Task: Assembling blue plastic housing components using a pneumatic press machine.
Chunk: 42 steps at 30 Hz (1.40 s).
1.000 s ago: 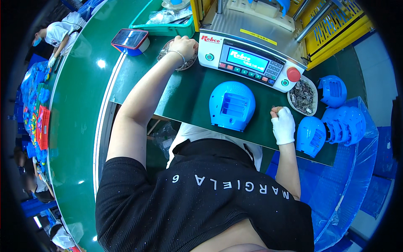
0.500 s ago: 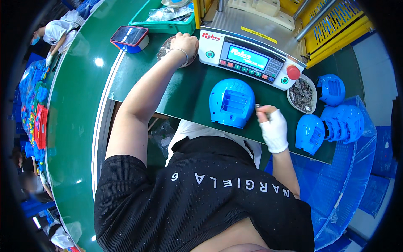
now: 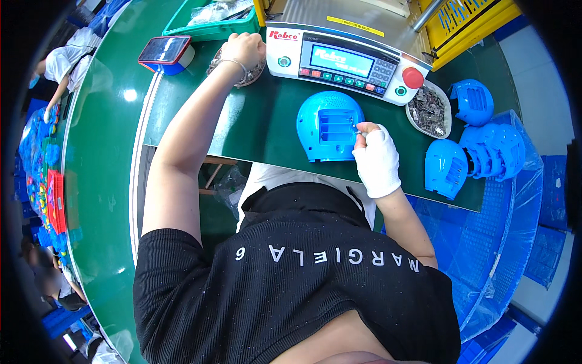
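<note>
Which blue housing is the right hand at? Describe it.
On the green bench, find the white control panel. In front of it is the blue housing; unlike the other housings at right, it sits apart, the right hand at its open bay.

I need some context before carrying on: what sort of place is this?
Probably a factory assembly workshop: a control panel fronts a machine on the bench, near heaped small metal pieces and several similar blue plastic shells.
</note>
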{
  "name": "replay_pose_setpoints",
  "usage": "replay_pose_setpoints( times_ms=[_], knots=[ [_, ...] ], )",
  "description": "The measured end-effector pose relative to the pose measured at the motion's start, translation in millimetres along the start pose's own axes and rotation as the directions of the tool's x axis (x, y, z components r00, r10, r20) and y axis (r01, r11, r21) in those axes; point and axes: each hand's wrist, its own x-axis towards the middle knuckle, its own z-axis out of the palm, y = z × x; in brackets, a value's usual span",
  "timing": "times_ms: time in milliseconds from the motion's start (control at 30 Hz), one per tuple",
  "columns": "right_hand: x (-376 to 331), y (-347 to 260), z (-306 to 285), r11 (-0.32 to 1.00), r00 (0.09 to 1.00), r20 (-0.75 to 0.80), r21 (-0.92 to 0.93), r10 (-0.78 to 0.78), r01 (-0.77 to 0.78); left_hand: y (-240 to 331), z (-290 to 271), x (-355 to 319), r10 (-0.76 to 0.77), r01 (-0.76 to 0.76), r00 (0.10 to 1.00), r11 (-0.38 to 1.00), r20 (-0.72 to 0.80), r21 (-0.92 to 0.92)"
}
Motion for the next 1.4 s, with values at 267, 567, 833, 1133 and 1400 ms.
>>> replay_pose_setpoints(
  times_ms=[267,567,833,1133,1400],
  knots=[
    [0.5,2.1,1.6,0.993,0.992,-0.074,-0.076,-0.100,0.094,-1.6,-33.2,-57.8,-0.027,-0.108,0.962,0.877,-0.273,-0.468],
    [2.5,0.5,0.6,0.983,0.989,-0.043,-0.124,-0.143,0.136,34.0,-42.0,-138.8,-0.025,0.040,0.999,0.552,0.031,-0.833],
    [3.3,2.4,0.4,0.994,0.993,-0.081,-0.077,-0.090,0.084,75.2,-52.5,-153.5,0.059,-0.016,0.998,0.510,0.017,-0.860],
    [3.5,-1.1,-2.7,0.989,0.991,-0.061,-0.088,-0.122,0.116,91.5,-49.3,-161.3,0.146,-0.196,0.980,0.568,-0.137,-0.799],
    [-1.8,0.1,11.0,0.968,0.976,-0.003,-0.133,-0.217,0.214,93.9,-49.8,-163.1,0.139,-0.216,0.976,0.609,-0.165,-0.763]
  ],
)
